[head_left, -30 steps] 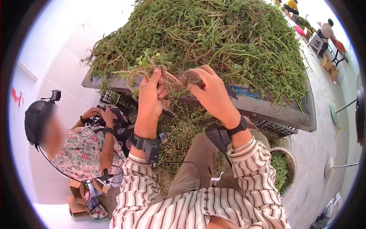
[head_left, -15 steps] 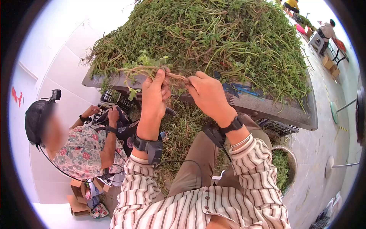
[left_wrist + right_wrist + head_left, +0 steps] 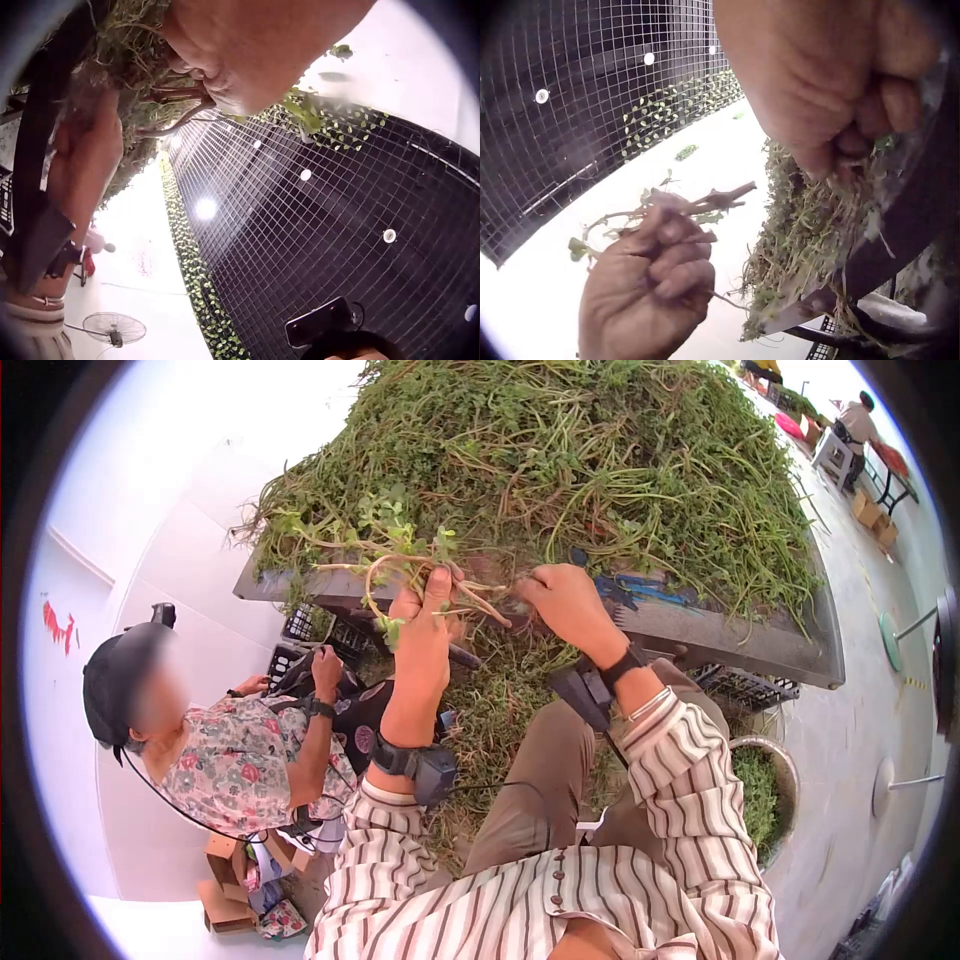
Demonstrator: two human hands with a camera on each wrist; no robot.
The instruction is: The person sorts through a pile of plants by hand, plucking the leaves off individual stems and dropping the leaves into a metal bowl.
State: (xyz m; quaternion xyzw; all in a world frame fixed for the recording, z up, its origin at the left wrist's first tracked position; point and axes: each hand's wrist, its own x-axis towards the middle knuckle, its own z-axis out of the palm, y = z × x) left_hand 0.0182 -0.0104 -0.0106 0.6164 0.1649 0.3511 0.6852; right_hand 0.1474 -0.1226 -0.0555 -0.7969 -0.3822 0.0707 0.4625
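Observation:
My left hand [image 3: 424, 635] pinches a small bunch of leafy green stems [image 3: 487, 606] between thumb and fingers, just above the table's near edge. Leaves and a looped stem stick out to the left; the bare pale stem ends point right. Close by those ends is my right hand [image 3: 570, 612], its fingers curled and pinching thin, stringy roots [image 3: 527, 618]. A gap shows between the right hand [image 3: 829, 90] and the stem ends [image 3: 720, 199] in the right wrist view. A large heap of the same greens [image 3: 560, 470] lies behind both hands.
The heap covers a dark table [image 3: 740, 637] with a raised edge. Black crates [image 3: 745, 688] stand beneath it, and plant scraps [image 3: 520, 730] litter the floor. A tub of greens [image 3: 790, 800] is at right. Another person [image 3: 240, 770] sits close on the left, near cardboard boxes [image 3: 228, 905].
My right hand has drawn away from the stem ends, leaving them free. The left hand still holds the bunch and has shifted slightly right and down in view.

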